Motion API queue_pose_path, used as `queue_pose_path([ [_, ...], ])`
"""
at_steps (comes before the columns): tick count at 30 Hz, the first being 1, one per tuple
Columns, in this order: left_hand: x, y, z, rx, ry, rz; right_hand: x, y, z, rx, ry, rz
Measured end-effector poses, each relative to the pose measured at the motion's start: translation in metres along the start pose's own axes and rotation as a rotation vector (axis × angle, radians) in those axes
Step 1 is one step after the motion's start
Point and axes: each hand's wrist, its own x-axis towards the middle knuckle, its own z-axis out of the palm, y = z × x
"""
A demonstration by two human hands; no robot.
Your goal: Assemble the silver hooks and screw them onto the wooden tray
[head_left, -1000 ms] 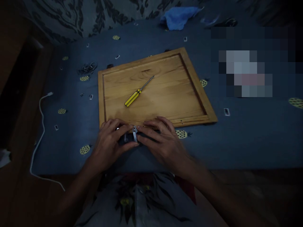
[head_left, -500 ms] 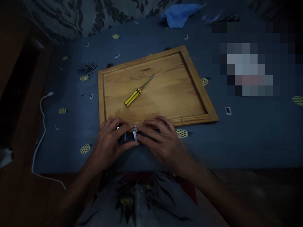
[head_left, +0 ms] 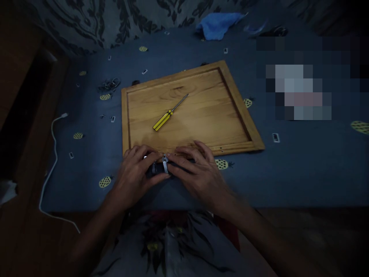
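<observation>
My left hand [head_left: 135, 175] and my right hand [head_left: 196, 171] meet at the near edge of a wooden panel [head_left: 230, 104] lying on a blue cloth. Between their fingertips they pinch a small silver metal fitting [head_left: 164, 163] attached to a dark part that the fingers mostly hide. Both hands have their fingers curled round it. A screwdriver with a yellow and black handle [head_left: 168, 114] lies loose on the panel, apart from both hands.
The blue patterned cloth [head_left: 288, 169] covers the surface. A white cable [head_left: 53, 154] trails off the left edge. A small pile of metal bits [head_left: 108, 84] lies at the far left, a blue rag [head_left: 217, 25] at the back.
The hands have stayed on the fitting with hardly any movement; only the camera view has shifted slightly.
</observation>
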Motion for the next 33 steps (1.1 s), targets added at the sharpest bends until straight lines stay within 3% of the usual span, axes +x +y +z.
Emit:
queue_pose_path([
  [6,-0.002,-0.012,-0.023,-0.198,0.037,-0.061,0.002,-0.002,0.0,-0.002,0.014,-0.003],
  [12,0.0,-0.052,-0.047,-0.252,0.18,-0.253,0.0,0.001,0.004,-0.008,0.023,0.007],
  [18,0.016,-0.097,-0.047,-0.174,0.257,-0.348,0.001,0.002,0.003,-0.004,0.035,-0.033],
  [22,0.026,-0.118,-0.049,-0.124,0.307,-0.378,0.001,0.005,0.008,-0.019,0.113,-0.053],
  [33,0.021,-0.127,-0.035,-0.137,0.352,-0.395,-0.001,0.005,0.005,-0.031,0.019,-0.064],
])
